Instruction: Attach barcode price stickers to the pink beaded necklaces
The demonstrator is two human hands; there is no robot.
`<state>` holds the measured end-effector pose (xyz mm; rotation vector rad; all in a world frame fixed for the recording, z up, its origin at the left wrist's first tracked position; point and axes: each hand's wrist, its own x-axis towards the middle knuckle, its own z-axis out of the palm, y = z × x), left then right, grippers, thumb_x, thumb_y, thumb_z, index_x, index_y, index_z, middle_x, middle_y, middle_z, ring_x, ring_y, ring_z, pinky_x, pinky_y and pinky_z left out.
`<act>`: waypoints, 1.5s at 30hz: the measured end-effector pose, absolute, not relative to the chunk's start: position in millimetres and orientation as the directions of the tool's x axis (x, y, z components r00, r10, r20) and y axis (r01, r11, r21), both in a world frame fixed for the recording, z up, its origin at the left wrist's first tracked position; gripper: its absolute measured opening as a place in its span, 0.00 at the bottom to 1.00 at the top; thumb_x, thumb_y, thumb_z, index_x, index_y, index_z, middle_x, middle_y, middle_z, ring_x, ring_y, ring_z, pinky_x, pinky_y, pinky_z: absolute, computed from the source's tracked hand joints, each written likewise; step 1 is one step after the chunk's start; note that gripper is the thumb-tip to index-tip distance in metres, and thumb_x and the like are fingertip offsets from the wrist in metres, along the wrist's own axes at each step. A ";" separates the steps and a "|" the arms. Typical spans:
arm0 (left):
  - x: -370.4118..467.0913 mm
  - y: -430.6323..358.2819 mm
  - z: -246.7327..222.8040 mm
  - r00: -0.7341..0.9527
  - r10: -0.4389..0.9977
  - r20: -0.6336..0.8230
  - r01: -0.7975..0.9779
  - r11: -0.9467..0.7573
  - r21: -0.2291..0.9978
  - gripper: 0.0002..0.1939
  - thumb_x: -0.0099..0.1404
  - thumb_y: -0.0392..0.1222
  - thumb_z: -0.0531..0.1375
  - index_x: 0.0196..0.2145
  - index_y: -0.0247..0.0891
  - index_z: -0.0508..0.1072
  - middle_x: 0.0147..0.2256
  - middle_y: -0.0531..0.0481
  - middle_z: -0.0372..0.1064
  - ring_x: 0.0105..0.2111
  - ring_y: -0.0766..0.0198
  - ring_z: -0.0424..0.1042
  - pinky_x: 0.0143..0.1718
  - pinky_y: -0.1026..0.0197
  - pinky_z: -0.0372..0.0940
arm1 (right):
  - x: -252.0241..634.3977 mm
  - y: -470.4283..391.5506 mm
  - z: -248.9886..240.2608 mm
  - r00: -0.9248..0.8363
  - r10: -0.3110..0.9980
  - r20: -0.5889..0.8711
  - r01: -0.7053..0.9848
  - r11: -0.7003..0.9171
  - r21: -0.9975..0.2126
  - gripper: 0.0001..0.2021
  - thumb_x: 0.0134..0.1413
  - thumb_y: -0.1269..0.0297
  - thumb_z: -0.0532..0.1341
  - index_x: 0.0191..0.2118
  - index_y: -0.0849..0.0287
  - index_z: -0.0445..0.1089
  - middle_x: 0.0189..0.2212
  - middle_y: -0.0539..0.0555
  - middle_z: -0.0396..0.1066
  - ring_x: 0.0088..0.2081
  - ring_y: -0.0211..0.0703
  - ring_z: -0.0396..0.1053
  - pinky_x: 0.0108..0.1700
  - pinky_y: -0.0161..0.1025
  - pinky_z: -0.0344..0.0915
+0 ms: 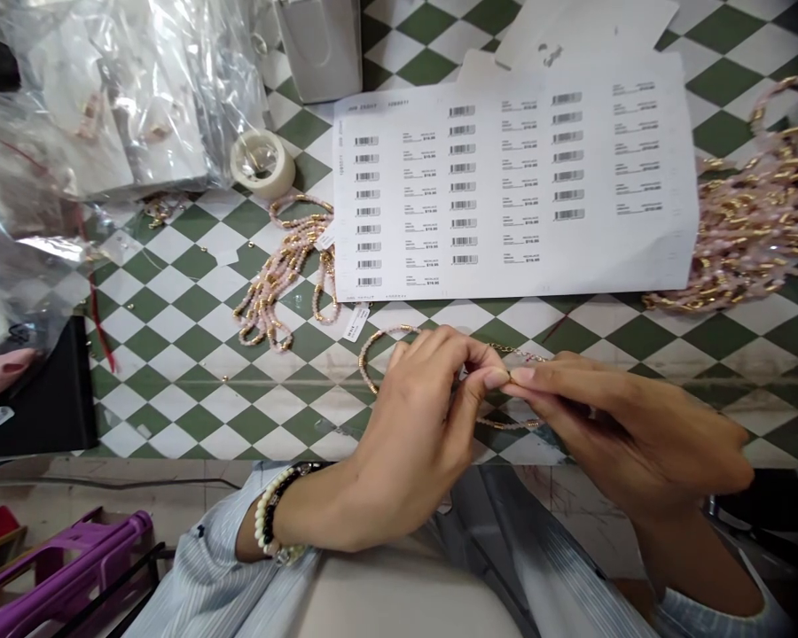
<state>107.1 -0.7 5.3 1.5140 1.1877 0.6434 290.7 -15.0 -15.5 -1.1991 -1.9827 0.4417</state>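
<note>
A pink and gold beaded necklace loops out behind and below my hands, near the front edge of the table. My left hand pinches one end of it between thumb and forefinger. Fingertip to fingertip with it, my right hand pinches the other end, where a thin gold chain trails from the fingers. The tiny part between the fingertips is mostly hidden. Just beyond lies a sheet of barcode price labels, with some stickers gone from it.
Tagged bead necklaces lie left of the sheet, and a larger heap of necklaces lies right. A tape roll, a grey container and clear plastic bags stand behind. Another person's fingers show at far left, near a purple stool.
</note>
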 end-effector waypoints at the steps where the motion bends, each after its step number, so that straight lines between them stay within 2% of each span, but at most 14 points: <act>1: 107.3 -0.8 5.5 0.357 0.916 -0.185 0.353 0.051 0.934 0.08 0.76 0.33 0.53 0.36 0.39 0.67 0.37 0.55 0.69 0.39 0.65 0.66 0.43 0.57 0.57 | 291.3 -15.5 -16.1 -0.277 0.866 0.416 0.601 0.494 -0.628 0.09 0.63 0.76 0.64 0.44 0.54 0.71 0.31 0.46 0.79 0.31 0.32 0.78 0.35 0.25 0.76; 5: 107.5 -1.0 7.4 0.337 0.922 -0.188 0.423 0.030 0.905 0.07 0.76 0.34 0.54 0.37 0.40 0.68 0.38 0.55 0.70 0.40 0.65 0.67 0.43 0.58 0.58 | 292.5 -16.3 -18.5 -0.308 0.865 0.397 0.594 0.501 -0.629 0.07 0.64 0.75 0.63 0.44 0.58 0.71 0.32 0.48 0.78 0.32 0.32 0.78 0.36 0.26 0.75; 11: 105.9 2.3 5.9 0.327 0.938 -0.112 0.534 -0.086 0.841 0.05 0.74 0.35 0.58 0.37 0.39 0.70 0.37 0.56 0.72 0.39 0.65 0.69 0.43 0.57 0.58 | 293.0 -15.6 -21.1 -0.307 0.812 0.496 0.658 0.558 -0.505 0.12 0.55 0.79 0.69 0.43 0.60 0.73 0.31 0.46 0.78 0.33 0.30 0.76 0.40 0.24 0.73; 13: 105.8 3.5 0.6 0.309 0.951 -0.013 0.618 -0.190 0.763 0.04 0.73 0.37 0.59 0.38 0.40 0.71 0.37 0.54 0.73 0.39 0.64 0.69 0.43 0.56 0.58 | 292.6 -14.8 -20.9 -0.302 0.803 0.514 0.691 0.555 -0.462 0.11 0.55 0.77 0.70 0.43 0.61 0.73 0.31 0.45 0.79 0.32 0.29 0.76 0.40 0.23 0.72; 14: 105.9 3.8 -2.8 0.302 0.952 0.051 0.672 -0.250 0.697 0.02 0.73 0.38 0.60 0.40 0.40 0.72 0.38 0.53 0.73 0.39 0.62 0.69 0.42 0.56 0.58 | 292.0 -14.1 -20.6 -0.299 0.801 0.519 0.712 0.549 -0.437 0.11 0.55 0.76 0.70 0.42 0.61 0.72 0.30 0.45 0.79 0.31 0.28 0.76 0.39 0.23 0.71; 16: 106.8 4.0 -9.6 0.312 0.936 0.163 0.761 -0.349 0.546 0.04 0.73 0.39 0.61 0.44 0.39 0.73 0.41 0.49 0.74 0.41 0.58 0.68 0.41 0.55 0.57 | 289.8 -12.1 -19.6 -0.291 0.805 0.517 0.755 0.525 -0.392 0.09 0.56 0.75 0.70 0.40 0.61 0.72 0.30 0.45 0.79 0.29 0.27 0.75 0.36 0.23 0.70; 19: 108.5 4.0 -16.2 0.331 0.919 0.213 0.815 -0.393 0.426 0.04 0.73 0.38 0.61 0.43 0.38 0.74 0.40 0.48 0.74 0.41 0.56 0.67 0.40 0.54 0.56 | 285.4 -8.4 -18.0 -0.275 0.825 0.493 0.791 0.486 -0.372 0.07 0.57 0.73 0.70 0.38 0.60 0.72 0.29 0.46 0.79 0.26 0.27 0.73 0.29 0.27 0.66; 24: 109.8 6.2 -17.1 0.360 0.922 0.140 0.807 -0.384 0.449 0.05 0.74 0.36 0.58 0.37 0.38 0.72 0.36 0.50 0.73 0.39 0.57 0.65 0.40 0.54 0.55 | 282.2 -5.2 -13.9 -0.236 0.885 0.402 0.796 0.413 -0.442 0.06 0.58 0.72 0.69 0.36 0.59 0.72 0.27 0.43 0.78 0.22 0.25 0.68 0.25 0.28 0.61; 29: 109.2 7.1 -17.9 0.357 0.924 0.139 0.782 -0.377 0.497 0.06 0.75 0.36 0.57 0.37 0.39 0.70 0.36 0.52 0.72 0.39 0.59 0.64 0.41 0.54 0.54 | 281.7 -9.6 -8.2 -0.238 0.916 0.322 0.812 0.370 -0.451 0.04 0.60 0.71 0.67 0.35 0.59 0.71 0.22 0.42 0.72 0.20 0.26 0.65 0.26 0.29 0.60; 32: 108.3 6.8 -17.8 0.340 0.933 0.119 0.768 -0.349 0.537 0.05 0.75 0.36 0.57 0.38 0.39 0.70 0.36 0.52 0.71 0.39 0.59 0.64 0.42 0.54 0.53 | 280.3 -12.7 -6.7 -0.239 0.924 0.297 0.820 0.356 -0.448 0.04 0.61 0.71 0.66 0.36 0.58 0.71 0.22 0.43 0.71 0.21 0.28 0.67 0.28 0.30 0.62; 40: 106.2 6.0 -14.3 0.323 0.945 0.043 0.738 -0.280 0.614 0.07 0.76 0.34 0.56 0.38 0.41 0.70 0.36 0.54 0.72 0.39 0.61 0.64 0.43 0.53 0.51 | 274.2 -17.7 -13.4 -0.197 0.913 0.358 0.824 0.352 -0.444 0.06 0.61 0.73 0.66 0.39 0.56 0.70 0.28 0.44 0.77 0.23 0.31 0.70 0.29 0.33 0.65; 45: 106.1 5.4 -16.7 0.326 0.943 0.065 0.757 -0.302 0.579 0.07 0.76 0.34 0.55 0.40 0.41 0.71 0.37 0.53 0.73 0.41 0.60 0.65 0.43 0.53 0.51 | 271.2 -23.9 -16.2 -0.160 0.905 0.393 0.830 0.339 -0.444 0.07 0.60 0.75 0.67 0.40 0.57 0.71 0.29 0.46 0.78 0.24 0.31 0.71 0.29 0.34 0.65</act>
